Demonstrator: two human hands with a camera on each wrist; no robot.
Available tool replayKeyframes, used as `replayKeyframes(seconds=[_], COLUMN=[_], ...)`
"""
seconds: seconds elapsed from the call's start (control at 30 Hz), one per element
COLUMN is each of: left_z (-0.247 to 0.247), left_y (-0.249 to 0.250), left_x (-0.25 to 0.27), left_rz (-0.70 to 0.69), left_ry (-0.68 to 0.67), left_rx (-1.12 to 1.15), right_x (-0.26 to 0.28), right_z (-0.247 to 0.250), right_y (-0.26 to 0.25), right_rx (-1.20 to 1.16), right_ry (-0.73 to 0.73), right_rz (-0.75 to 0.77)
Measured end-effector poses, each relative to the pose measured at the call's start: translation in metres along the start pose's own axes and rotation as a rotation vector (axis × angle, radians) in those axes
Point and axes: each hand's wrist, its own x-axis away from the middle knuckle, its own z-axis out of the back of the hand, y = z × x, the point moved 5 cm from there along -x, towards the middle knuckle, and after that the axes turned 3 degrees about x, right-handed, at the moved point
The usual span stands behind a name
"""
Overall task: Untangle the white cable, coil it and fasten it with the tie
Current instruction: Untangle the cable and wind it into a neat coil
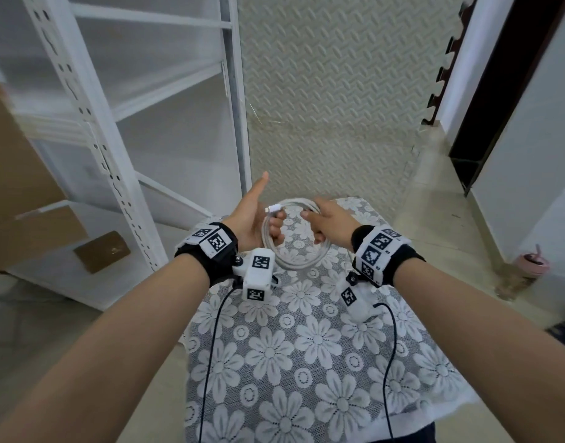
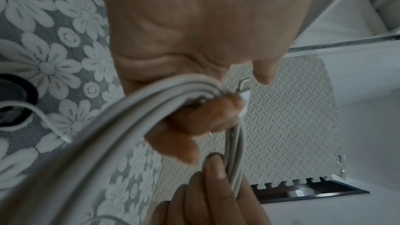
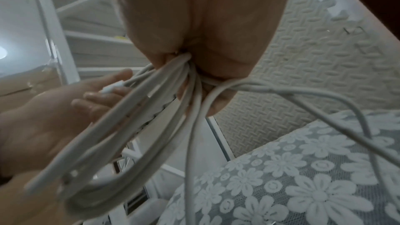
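Observation:
The white cable [image 1: 290,266] is wound into a round coil of several loops, held just above the far end of the table. My left hand [image 1: 255,219] has its fingers curled through the coil's left side and its thumb pointing up. A white connector [image 1: 274,208] sticks out by those fingers. My right hand [image 1: 329,225] grips the bundled loops on the right. In the left wrist view the strands [image 2: 140,117] run across my palm. In the right wrist view the loops [image 3: 121,126] fan out from my fist and a loose tail [image 3: 324,93] trails down onto the cloth. No tie is visible.
The table [image 1: 306,362] wears a grey lace cloth with white flowers. A white metal shelf rack [image 1: 115,123] and cardboard boxes [image 1: 19,187] stand to the left. A foam floor mat [image 1: 338,91] lies beyond, and a pink cup [image 1: 530,263] sits on the floor at right.

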Motion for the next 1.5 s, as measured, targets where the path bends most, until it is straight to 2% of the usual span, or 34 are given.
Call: replayKeyframes(seconds=[0.13,0.33,0.47,0.63,0.8,1.0,1.1,1.2,1.23,1.27,1.33,1.4,1.5], left_z=[-0.005,-0.005,-0.010,-0.019,-0.019,-0.015,-0.009,-0.003,-0.001,0.000,0.001,-0.001,-0.004], left_y=[0.000,-0.009,-0.011,-0.008,-0.004,0.003,0.007,0.011,0.012,0.013,0.013,0.014,0.013], left_x=[0.002,0.002,0.002,0.003,0.000,0.000,0.005,0.010,0.010,0.010,0.011,0.012,0.013], left_rz=[0.074,0.206,0.222,0.196,0.142,-0.019,-0.085,-0.132,-0.148,-0.159,-0.168,-0.167,-0.169], left_ry=[-0.079,-0.077,-0.033,0.011,0.037,0.103,0.151,0.198,0.208,0.215,0.215,0.204,0.220], left_rx=[-0.262,-0.620,-0.704,-0.702,-0.735,-0.666,-0.623,-0.616,-0.627,-0.634,-0.631,-0.640,-0.697], right_x=[0.007,0.009,0.011,0.006,0.000,-0.001,-0.004,-0.007,-0.008,-0.008,-0.006,-0.003,-0.001], right_z=[-0.011,-0.023,-0.026,-0.026,-0.020,-0.001,0.016,0.040,0.044,0.042,0.031,0.018,0.001], right_y=[-0.009,-0.008,-0.017,-0.015,-0.009,-0.004,0.004,0.027,0.035,0.041,0.046,0.044,0.036], right_rx=[0.195,0.489,0.654,0.663,0.534,0.377,0.126,-0.050,-0.131,-0.196,-0.219,-0.213,-0.320], right_ry=[-0.125,-0.289,-0.330,-0.305,-0.244,-0.087,0.135,0.440,0.450,0.398,0.219,0.114,0.016], right_rz=[0.043,0.020,0.074,0.042,-0.006,0.049,0.013,-0.197,-0.283,-0.361,-0.469,-0.489,-0.436])
